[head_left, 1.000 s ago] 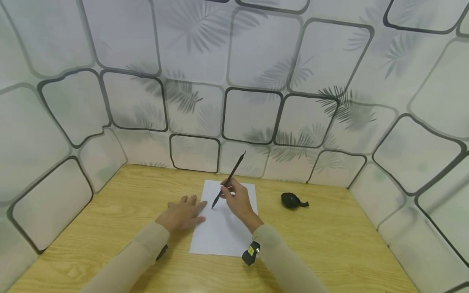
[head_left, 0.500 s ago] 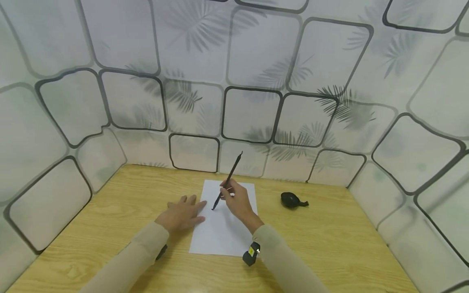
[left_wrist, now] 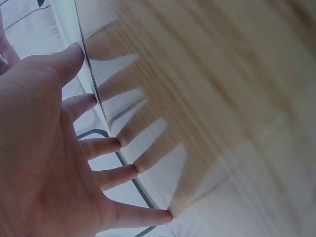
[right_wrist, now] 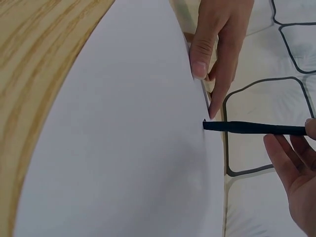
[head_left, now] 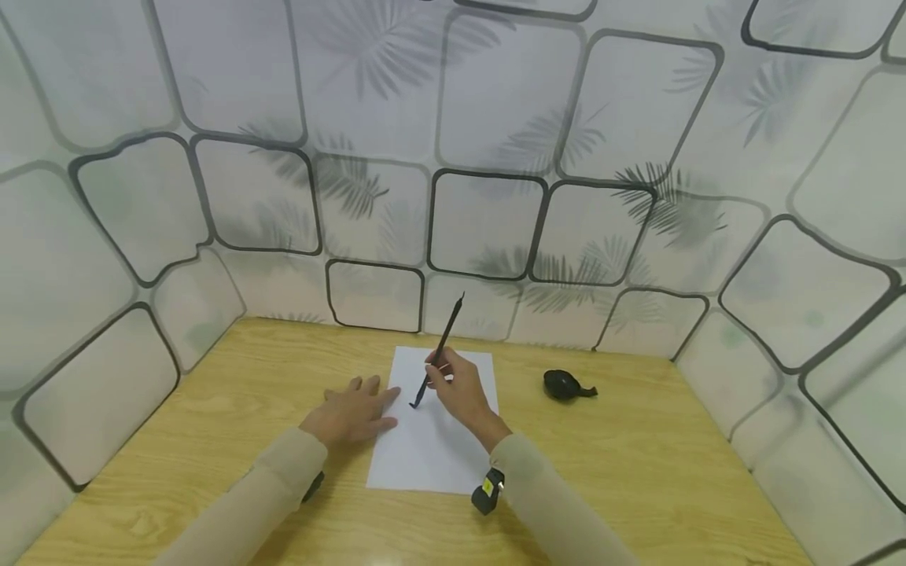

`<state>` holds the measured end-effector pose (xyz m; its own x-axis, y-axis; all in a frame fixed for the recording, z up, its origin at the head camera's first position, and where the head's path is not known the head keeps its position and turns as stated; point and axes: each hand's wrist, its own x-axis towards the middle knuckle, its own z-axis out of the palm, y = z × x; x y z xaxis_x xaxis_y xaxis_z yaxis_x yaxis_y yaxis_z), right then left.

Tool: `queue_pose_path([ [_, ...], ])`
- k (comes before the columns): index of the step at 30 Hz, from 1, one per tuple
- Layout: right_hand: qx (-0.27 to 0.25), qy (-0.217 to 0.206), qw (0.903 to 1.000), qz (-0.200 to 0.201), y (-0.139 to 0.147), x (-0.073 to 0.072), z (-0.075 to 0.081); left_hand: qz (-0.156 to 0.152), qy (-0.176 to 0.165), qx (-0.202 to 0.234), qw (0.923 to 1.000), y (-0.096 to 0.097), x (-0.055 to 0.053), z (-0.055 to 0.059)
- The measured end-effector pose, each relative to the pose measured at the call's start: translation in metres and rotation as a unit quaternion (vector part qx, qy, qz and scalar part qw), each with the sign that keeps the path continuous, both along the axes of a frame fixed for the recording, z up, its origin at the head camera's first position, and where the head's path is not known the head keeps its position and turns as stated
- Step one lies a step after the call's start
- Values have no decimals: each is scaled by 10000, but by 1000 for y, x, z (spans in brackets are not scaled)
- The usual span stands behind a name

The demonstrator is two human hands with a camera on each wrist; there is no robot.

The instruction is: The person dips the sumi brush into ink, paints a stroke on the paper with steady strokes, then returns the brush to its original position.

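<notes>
A sheet of white paper (head_left: pixel 403 464) lies on the wooden table. In the head view my right hand (head_left: pixel 463 391) pinches a slim black writing brush (head_left: pixel 449 322), its loop end up and leaning right. The brush tip meets the paper, where a short dark mark (head_left: pixel 412 405) shows beside it. My left hand (head_left: pixel 350 413) rests with spread fingers on the table, its thumb and index finger on the paper's left edge. The left wrist view shows this hand's palm (left_wrist: pixel 54 148) and fingertips on the table. In the right wrist view the brush (right_wrist: pixel 256 128) reaches the sheet.
A small black rounded object with a short handle (head_left: pixel 562 385), perhaps an ink dish, lies right of the paper on the wood-grain table (head_left: pixel 637 472). A patterned curtain-like wall (head_left: pixel 488 220) encloses the back and sides.
The brush has moved slightly down and right at its tip while its upper end swung left and stands steeper. A short dark mark has appeared on the paper. My left hand stays put.
</notes>
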<state>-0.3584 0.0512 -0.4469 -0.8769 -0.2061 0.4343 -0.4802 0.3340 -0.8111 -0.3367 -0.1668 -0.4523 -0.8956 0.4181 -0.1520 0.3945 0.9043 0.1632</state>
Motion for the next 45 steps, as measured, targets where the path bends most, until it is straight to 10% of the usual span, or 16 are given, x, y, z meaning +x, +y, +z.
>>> queue_pose_path([
  [45, -84, 150, 9998, -38, 21, 21, -3, 148, 64, -59, 9999, 14, 30, -1],
])
